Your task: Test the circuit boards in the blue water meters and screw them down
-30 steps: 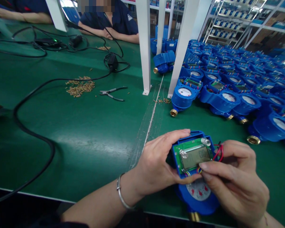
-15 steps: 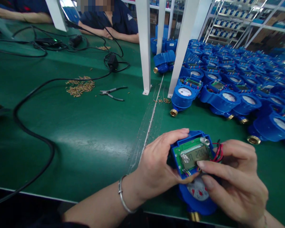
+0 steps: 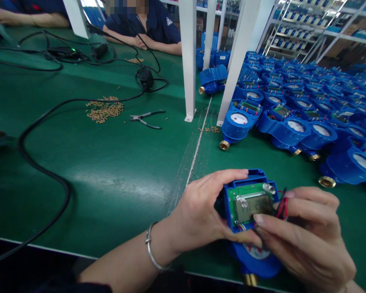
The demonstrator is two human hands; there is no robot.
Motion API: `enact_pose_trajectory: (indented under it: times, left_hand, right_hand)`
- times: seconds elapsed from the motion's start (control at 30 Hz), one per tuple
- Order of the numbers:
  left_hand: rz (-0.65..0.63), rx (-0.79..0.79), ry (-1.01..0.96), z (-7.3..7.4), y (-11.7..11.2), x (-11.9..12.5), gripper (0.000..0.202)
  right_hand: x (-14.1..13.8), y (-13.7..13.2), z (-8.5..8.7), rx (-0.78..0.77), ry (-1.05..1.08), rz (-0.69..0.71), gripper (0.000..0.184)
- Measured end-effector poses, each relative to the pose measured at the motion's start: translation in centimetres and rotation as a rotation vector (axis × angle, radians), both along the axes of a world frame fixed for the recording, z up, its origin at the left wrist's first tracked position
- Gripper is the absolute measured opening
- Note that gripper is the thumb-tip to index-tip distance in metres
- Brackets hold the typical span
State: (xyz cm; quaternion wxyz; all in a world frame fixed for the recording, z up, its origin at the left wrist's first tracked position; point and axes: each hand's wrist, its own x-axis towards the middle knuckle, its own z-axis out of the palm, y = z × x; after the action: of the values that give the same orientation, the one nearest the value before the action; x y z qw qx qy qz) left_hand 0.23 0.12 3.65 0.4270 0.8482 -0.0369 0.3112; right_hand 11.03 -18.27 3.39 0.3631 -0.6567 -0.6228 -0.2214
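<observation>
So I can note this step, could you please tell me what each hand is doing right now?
Left hand: closed, holding the blue water meter.
Right hand: closed, holding the same meter.

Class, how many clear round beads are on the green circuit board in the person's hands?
2: one clear bead at the upper left of the display, one at its upper right, on the green circuit board. Fingers may hide others.

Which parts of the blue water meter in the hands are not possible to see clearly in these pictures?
All in the head view:
- Most of the dial on the blue water meter: hidden by the right hand.
- Digits on the small screen: too blurred to read.
- Ends of the red wires: hidden behind that hand.
</observation>
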Motion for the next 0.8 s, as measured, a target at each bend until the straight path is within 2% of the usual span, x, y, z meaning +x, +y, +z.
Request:
enact_pose_trajectory:
  times: [0.2,0.3,0.37,0.47,0.53,0.6,0.7,0.8]
  left_hand:
    - [0.007,-0.108,0.014,0.0,-0.4,-0.1,0.077]
    - [0.008,-0.142,0.026,0.0,-0.6,-0.2,0.072]
    - [0.019,-0.155,0.028,0.0,-0.7,-0.2,0.07]
    - [0.05,-0.108,0.004,-0.3,-0.7,-0.1,0.074]
    - [0.074,-0.064,-0.035,-0.5,-0.8,-0.1,0.078]
    - [0.101,-0.035,-0.091,-0.7,-0.8,0.0,0.079]
    - [0.083,-0.019,-0.182,-0.9,-1.0,0.0,0.075]
    - [0.026,-0.034,-0.226,-0.9,-1.0,0.1,0.071]
  right_hand:
    - [-0.5,-0.5,0.1,0.029,-0.083,-0.074,0.017]
    - [-0.8,0.3,0.3,0.043,-0.04,-0.08,0.015]
    - [-1.1,1.2,0.2,0.114,0.026,-0.104,0.018]
    - [-1.5,2.3,-0.4,0.325,0.227,-0.122,0.042]
    - [-1.5,2.5,-1.2,0.365,0.416,-0.094,0.064]
    - [-1.4,2.3,-1.9,0.293,0.565,-0.034,0.078]
    - [-1.2,1.7,-2.3,0.11,0.695,0.036,0.088]
    - [-1.0,1.6,-1.6,-0.031,0.798,0.019,0.078]
